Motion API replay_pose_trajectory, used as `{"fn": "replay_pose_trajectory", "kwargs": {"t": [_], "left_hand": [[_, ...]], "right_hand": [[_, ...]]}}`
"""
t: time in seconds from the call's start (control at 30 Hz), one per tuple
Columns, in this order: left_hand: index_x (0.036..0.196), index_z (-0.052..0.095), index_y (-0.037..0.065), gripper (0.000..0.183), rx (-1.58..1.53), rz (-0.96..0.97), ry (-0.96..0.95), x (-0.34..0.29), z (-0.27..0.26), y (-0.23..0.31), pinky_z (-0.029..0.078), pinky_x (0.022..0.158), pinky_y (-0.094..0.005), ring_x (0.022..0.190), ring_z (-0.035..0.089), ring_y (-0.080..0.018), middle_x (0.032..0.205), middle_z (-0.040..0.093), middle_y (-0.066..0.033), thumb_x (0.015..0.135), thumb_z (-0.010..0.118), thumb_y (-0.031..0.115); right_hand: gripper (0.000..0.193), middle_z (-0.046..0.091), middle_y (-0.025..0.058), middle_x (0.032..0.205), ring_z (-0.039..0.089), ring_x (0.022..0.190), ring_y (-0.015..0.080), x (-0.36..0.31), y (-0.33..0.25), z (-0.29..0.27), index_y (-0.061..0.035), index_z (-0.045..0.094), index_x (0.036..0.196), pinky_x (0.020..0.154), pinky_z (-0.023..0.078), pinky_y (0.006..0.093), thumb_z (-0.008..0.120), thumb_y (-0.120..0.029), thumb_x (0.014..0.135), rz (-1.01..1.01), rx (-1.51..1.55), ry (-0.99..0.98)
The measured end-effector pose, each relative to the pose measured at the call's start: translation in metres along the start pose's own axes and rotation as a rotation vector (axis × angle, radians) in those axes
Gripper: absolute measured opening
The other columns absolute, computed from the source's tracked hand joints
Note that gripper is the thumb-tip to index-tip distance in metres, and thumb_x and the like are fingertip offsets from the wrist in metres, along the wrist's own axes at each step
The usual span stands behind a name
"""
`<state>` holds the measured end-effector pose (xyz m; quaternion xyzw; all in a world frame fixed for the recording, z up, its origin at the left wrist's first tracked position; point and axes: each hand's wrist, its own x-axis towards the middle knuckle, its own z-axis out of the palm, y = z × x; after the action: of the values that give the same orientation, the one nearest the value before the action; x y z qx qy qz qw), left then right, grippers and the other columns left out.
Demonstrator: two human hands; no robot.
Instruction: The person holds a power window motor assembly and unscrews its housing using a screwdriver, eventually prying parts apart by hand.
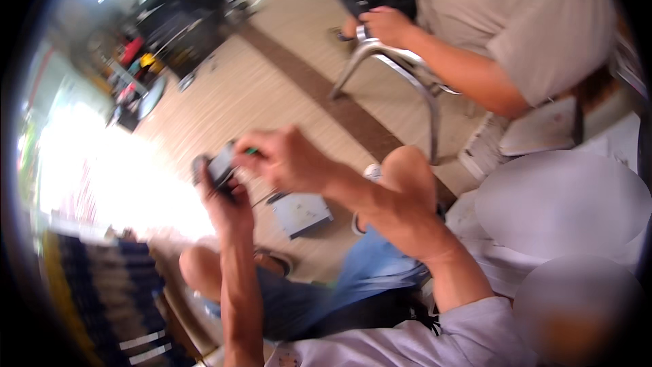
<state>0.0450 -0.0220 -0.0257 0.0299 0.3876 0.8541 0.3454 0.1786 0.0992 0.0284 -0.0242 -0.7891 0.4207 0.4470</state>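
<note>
My left hand grips a small dark device from below, holding it up over my knees. My right hand reaches across from the right and pinches a thin green-tipped tool against the device's upper edge. The picture is blurred by motion, so details of the device are not clear. Both my forearms rise from the lower edge, and my bare knees in blue shorts sit below them.
A flat grey box lies on the tiled floor beneath my hands. Another person in a beige shirt sits at upper right, a hand on a metal chair frame. Dark striped stacked items fill the lower left. Parked scooters stand far left.
</note>
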Motion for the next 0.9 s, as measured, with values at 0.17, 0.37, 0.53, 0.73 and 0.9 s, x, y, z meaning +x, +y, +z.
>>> {"fn": "replay_pose_trajectory", "kwargs": {"t": [0.17,0.37,0.53,0.73,0.9], "left_hand": [[0.095,0.059,0.017,0.024,0.033,-0.024,0.079,-0.012,0.048,0.005,0.042,0.039,-0.0177,0.049,0.056,-0.0091,0.072,0.063,0.0002,0.091,0.071,0.038],[0.093,0.058,0.013,0.030,0.063,0.034,0.040,0.003,0.071,0.053,0.041,0.042,-0.0224,0.052,0.055,-0.0105,0.073,0.060,-0.0001,0.090,0.071,0.040],[0.095,0.060,0.008,0.034,0.198,0.188,-0.139,0.018,0.060,0.061,0.043,0.041,-0.0239,0.051,0.056,-0.0111,0.073,0.060,-0.0025,0.088,0.074,0.038],[0.097,0.063,0.006,0.036,0.232,0.083,-0.033,0.035,0.026,0.057,0.040,0.043,-0.0227,0.055,0.054,-0.0091,0.078,0.062,-0.0025,0.088,0.073,0.039],[0.097,0.063,0.005,0.035,0.280,0.080,-0.005,0.047,0.001,0.061,0.042,0.044,-0.0235,0.058,0.057,-0.0099,0.081,0.063,-0.0030,0.089,0.072,0.038]], "right_hand": [[0.017,0.068,0.0053,0.063,0.067,0.060,0.0085,-0.004,-0.017,-0.021,-0.0052,0.069,0.092,0.053,0.051,0.0250,0.071,-0.023,0.093,0.212,-0.046,0.054],[0.019,0.068,0.0153,0.086,0.070,0.069,0.0260,-0.001,-0.014,-0.009,-0.0029,0.065,0.110,0.058,0.052,0.0336,0.068,-0.012,0.093,0.020,-0.050,-0.037],[0.028,0.060,0.0108,0.085,0.062,0.066,0.0287,0.006,-0.011,0.002,-0.0041,0.063,0.113,0.054,0.050,0.0381,0.072,-0.003,0.086,-0.327,-0.511,-0.048],[0.030,0.058,0.0084,0.078,0.062,0.062,0.0237,0.019,0.009,0.016,0.0008,0.062,0.108,0.051,0.049,0.0353,0.076,-0.007,0.082,-0.441,-0.664,-0.258],[0.023,0.056,0.0068,0.067,0.060,0.057,0.0187,0.016,0.011,0.036,0.0024,0.061,0.103,0.050,0.044,0.0342,0.070,-0.016,0.092,-0.094,-0.520,-0.369]]}}
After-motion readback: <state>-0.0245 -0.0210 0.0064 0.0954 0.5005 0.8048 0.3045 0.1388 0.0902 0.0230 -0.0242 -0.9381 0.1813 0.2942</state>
